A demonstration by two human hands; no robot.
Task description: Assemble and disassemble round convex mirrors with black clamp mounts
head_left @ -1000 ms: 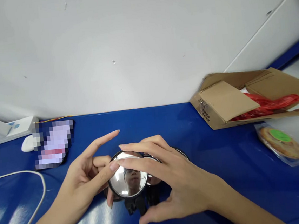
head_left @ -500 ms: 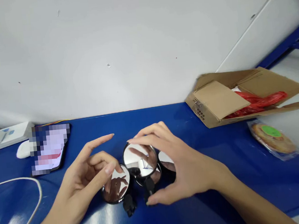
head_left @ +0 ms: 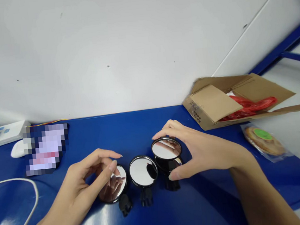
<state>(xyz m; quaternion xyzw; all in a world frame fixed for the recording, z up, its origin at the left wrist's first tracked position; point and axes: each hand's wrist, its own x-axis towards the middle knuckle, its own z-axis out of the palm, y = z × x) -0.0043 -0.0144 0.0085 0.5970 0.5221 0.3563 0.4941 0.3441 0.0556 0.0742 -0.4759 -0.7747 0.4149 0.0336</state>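
Note:
Small round mirrors with black rims and black clamp-like mounts are on the blue table. My left hand [head_left: 94, 179] hovers over the left mirror [head_left: 112, 188], fingers partly curled, thumb and index apart, nothing held. The middle mirror [head_left: 143, 171] lies face up between my hands, its mount towards me. My right hand [head_left: 189, 146] grips another round mirror [head_left: 166, 149], fingertips at its far rim and thumb low on its near side. This mirror is tilted above a further mirror [head_left: 176, 162], which it partly covers.
A phone [head_left: 48, 147] and a white rounded case [head_left: 19, 148] lie at left, near a white cable [head_left: 36, 194] and a white box [head_left: 15, 130]. At right are an open cardboard box [head_left: 212, 103] with red plastic inside and a wrapped round pastry [head_left: 264, 142]. A white wall [head_left: 106, 42] stands behind.
My right hand has moved right with its mirror, from over the middle mirror to over the right one. The middle mirror is now uncovered. My left hand's index finger has lowered.

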